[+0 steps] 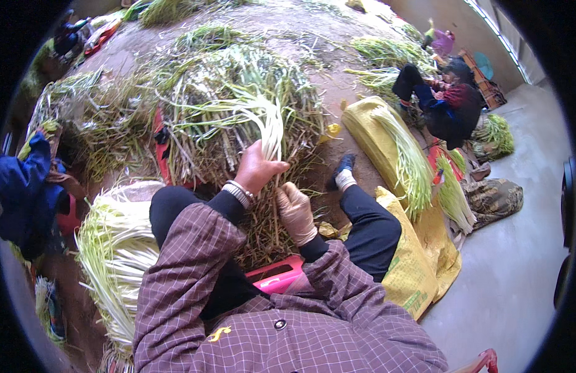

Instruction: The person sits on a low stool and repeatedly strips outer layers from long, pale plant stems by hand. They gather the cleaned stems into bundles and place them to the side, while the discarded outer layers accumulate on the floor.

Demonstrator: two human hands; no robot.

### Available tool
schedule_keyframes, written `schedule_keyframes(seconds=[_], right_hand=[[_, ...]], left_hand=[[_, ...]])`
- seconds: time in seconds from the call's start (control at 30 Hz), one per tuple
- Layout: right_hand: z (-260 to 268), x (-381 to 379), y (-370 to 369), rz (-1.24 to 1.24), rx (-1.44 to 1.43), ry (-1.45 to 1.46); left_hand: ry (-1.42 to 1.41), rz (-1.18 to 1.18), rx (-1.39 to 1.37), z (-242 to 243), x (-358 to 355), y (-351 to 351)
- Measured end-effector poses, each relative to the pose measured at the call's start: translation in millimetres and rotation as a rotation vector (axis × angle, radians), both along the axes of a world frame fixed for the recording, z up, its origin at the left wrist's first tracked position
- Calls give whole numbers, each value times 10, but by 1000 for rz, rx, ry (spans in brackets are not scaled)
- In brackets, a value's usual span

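Note:
My bare left hand (256,169) is closed around a bunch of pale green-white leafy stalks (270,126), whose leaves fan out up and to the left. Just right of and below it, my right hand (295,212) wears a thin pale glove, its fingers curled by thin brownish stems hanging under the bunch. Whether those stems belong to the bunch I cannot tell. Behind both hands rises a large heap of untrimmed stalks (222,107) with dry outer leaves. Left of my knee lies a thick pile of pale stalks (124,261).
A pink plastic stool (281,275) shows between my legs. On the right, a yellow woven sack (372,126) bears a stalk bundle (404,158); another yellow sack (409,270) lies nearer. One person (456,102) sits at upper right, another (26,196) at left.

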State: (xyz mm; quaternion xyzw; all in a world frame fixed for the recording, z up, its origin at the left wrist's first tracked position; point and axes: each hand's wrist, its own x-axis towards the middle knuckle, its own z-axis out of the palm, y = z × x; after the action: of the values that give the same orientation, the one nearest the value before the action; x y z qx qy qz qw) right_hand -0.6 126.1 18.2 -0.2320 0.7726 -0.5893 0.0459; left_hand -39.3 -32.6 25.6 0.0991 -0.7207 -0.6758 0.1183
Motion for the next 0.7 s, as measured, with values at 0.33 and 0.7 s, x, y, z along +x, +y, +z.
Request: schedule_keyframes(seconds=[0.33,0.7], right_hand=[[-30,-77,117,-19,87,167],[-449,-171,131,-274,-21,49]], left_hand=[[-134,-47,-70,-99,66,152],[-306,-111,276,-19,118,202]])
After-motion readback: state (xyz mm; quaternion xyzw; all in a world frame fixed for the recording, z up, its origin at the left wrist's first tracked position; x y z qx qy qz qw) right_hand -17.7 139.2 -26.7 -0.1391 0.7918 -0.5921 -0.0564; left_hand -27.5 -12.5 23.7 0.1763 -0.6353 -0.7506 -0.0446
